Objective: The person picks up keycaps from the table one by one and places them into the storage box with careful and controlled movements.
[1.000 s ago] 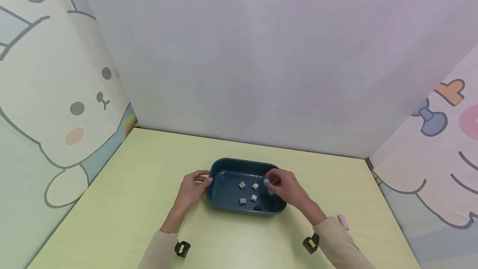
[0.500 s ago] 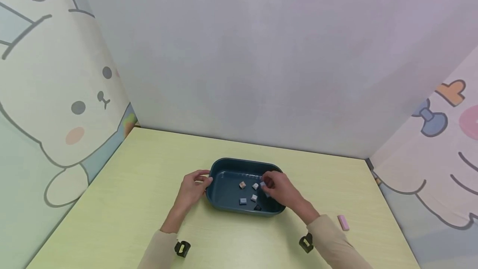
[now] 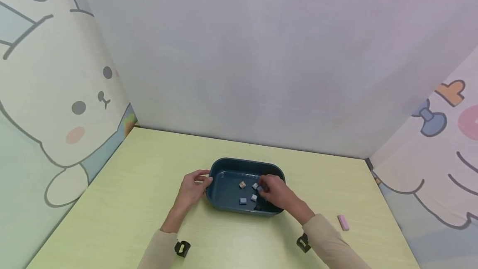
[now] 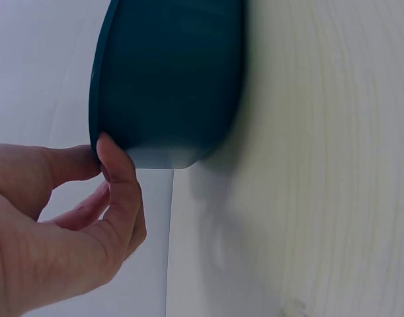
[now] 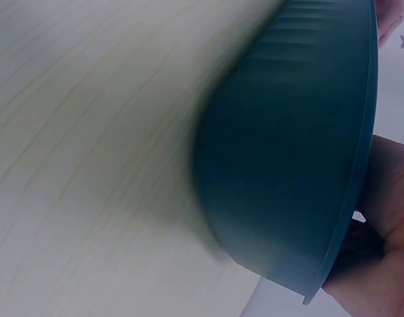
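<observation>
**Two hands at the dark teal tray**

A dark teal, round-cornered plastic tray [image 3: 224, 179] sits on the pale yellow-green wooden table [image 3: 130, 186], toward its far edge and about midway between the left and right edges. The left hand [image 3: 192, 188] grips the tray's left end: in the left wrist view the thumb hooks over the rim while the curled fingers lie against the outer wall.

The right hand [image 3: 274, 192] reaches down into the right half of the tray, fingers bunched together near its floor. From the head view they seem to pinch a small pale lilac cube [image 3: 259, 188], though the cube is so small and so covered that I cannot be sure of the hold. The right wrist view shows only the tray's outer wall [image 5: 287, 165] and a bit of palm beyond the rim.

Loose on the tray floor lie a small tan cube [image 3: 242, 184], a small whitish cube [image 3: 255, 186] just beside the right fingertips, another pale cube [image 3: 253, 197], a small blue-grey cube [image 3: 243, 201] and a small black cube [image 3: 257, 207] by the near wall.

A small pink rectangular block [image 3: 343, 222] lies on the table near its right edge, well apart from the tray.
</observation>
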Action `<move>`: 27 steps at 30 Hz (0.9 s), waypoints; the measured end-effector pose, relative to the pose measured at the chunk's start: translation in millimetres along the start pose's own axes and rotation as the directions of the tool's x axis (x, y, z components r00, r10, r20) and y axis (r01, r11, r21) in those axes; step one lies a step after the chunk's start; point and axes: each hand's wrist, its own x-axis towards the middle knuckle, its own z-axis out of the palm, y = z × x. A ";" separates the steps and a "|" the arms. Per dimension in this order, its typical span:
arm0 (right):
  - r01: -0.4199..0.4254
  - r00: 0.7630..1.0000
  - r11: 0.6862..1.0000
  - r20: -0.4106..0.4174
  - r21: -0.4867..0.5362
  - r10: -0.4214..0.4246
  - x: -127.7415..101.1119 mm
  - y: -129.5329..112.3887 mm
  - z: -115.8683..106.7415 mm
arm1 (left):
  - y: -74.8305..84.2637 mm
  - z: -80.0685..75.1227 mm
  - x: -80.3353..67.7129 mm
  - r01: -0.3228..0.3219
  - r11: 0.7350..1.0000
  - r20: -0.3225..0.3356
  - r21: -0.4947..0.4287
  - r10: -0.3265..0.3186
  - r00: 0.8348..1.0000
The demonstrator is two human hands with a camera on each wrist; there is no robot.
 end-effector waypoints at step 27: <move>-0.005 0.999 0.999 0.049 -0.049 0.007 -0.8 -6.6 3.3 | 0.7 -0.6 -1.6 -0.002 1.000 0.000 0.002 0.002 1.000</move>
